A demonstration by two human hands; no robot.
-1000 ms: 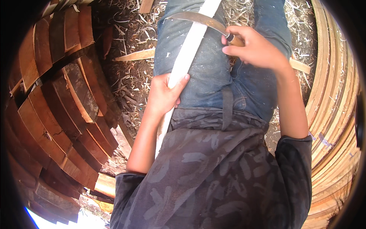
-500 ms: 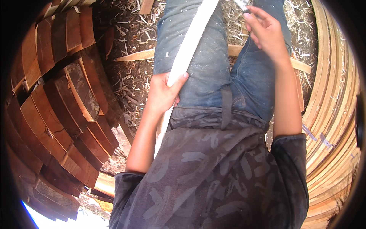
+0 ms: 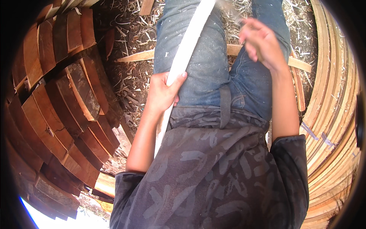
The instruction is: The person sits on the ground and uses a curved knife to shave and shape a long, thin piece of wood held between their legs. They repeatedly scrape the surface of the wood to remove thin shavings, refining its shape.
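A long pale wooden strip [image 3: 192,34] runs slantwise over my left thigh, from beside my waist to the top edge of the view. My left hand [image 3: 161,91] is closed around its lower part, the thumb lying along the top face. Above my right thigh, my right hand [image 3: 264,46] has its fingers curled round the dark handle of a knife [image 3: 233,12]. Motion smears the knife's blade, which points up and left toward the strip's far part. Whether the blade touches the wood I cannot tell.
Stacked reddish-brown boards [image 3: 57,114] rise at the left. Long light-coloured wooden strips [image 3: 328,84] are piled along the right. Curly shavings [image 3: 133,34] litter the ground around my legs, and a loose wooden slat [image 3: 139,55] lies crosswise beneath them.
My right hand has dropped slightly toward me with the knife, whose blade has swung left and blurred. The left hand and the wooden strip stay almost in place.
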